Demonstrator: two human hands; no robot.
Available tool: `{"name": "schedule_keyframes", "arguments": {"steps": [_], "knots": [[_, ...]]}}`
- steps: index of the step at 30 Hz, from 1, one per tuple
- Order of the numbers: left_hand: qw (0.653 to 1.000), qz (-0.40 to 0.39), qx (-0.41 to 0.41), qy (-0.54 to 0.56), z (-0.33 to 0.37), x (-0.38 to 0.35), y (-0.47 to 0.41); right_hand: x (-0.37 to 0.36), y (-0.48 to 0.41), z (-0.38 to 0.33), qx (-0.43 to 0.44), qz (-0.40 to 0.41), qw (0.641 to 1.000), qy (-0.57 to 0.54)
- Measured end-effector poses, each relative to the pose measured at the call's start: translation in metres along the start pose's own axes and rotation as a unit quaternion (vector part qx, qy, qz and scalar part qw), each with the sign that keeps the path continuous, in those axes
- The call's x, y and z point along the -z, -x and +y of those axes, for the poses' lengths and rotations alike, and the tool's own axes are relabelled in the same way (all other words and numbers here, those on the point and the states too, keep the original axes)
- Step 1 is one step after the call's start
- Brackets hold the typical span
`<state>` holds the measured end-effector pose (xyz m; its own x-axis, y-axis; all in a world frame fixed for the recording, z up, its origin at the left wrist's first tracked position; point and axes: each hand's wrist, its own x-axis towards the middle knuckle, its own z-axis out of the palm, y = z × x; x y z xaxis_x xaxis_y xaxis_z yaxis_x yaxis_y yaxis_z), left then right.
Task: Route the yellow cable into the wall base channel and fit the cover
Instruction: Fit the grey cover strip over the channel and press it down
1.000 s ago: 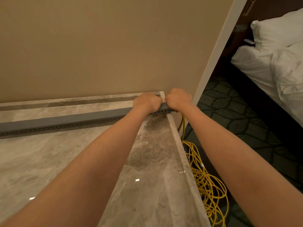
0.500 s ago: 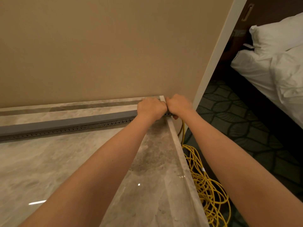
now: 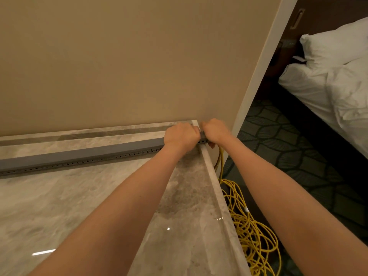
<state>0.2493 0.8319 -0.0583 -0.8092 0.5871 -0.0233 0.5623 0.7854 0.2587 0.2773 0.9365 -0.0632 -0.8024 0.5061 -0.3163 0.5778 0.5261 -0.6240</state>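
A long grey slotted channel [image 3: 83, 155] lies on the marble floor a little in front of the beige wall, running from the left edge to the floor's right corner. My left hand [image 3: 181, 136] is fisted over its right end. My right hand [image 3: 215, 130] is closed at the very tip of the channel, right beside the left hand. The yellow cable [image 3: 249, 222] lies in a loose coil on the carpet, and a strand rises to under my right hand. How the cable sits inside the channel is hidden by my hands.
The beige wall [image 3: 127, 62] ends in a white corner trim [image 3: 264, 62]. The marble floor [image 3: 59, 212] has a raised right edge. Dark patterned carpet [image 3: 294, 156] lies beyond it, and a bed with white linen [image 3: 338, 80] stands at the right.
My hands closed together at the channel's right end between the first two frames and have stayed there since. The camera tilted slightly, so the scene sits a little lower in view.
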Motion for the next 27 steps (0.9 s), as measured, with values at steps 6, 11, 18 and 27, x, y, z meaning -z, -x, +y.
{"name": "schedule_keyframes", "arguments": {"steps": [6,11,18,27], "knots": [[0.998,-0.026,0.036,0.034,-0.002,0.006,-0.004,0.021,0.012,0.015,-0.057,-0.06,0.982,-0.17],[0.996,-0.071,0.045,0.036,-0.003,0.012,-0.01,0.025,0.023,0.005,-0.039,-0.044,0.983,-0.173],[0.996,-0.082,0.026,0.03,-0.005,0.013,-0.008,0.008,0.016,0.005,-0.023,-0.026,0.984,-0.173],[0.998,-0.03,0.043,0.036,-0.003,0.002,-0.004,-0.011,0.002,0.013,0.022,0.091,0.994,-0.062]]}}
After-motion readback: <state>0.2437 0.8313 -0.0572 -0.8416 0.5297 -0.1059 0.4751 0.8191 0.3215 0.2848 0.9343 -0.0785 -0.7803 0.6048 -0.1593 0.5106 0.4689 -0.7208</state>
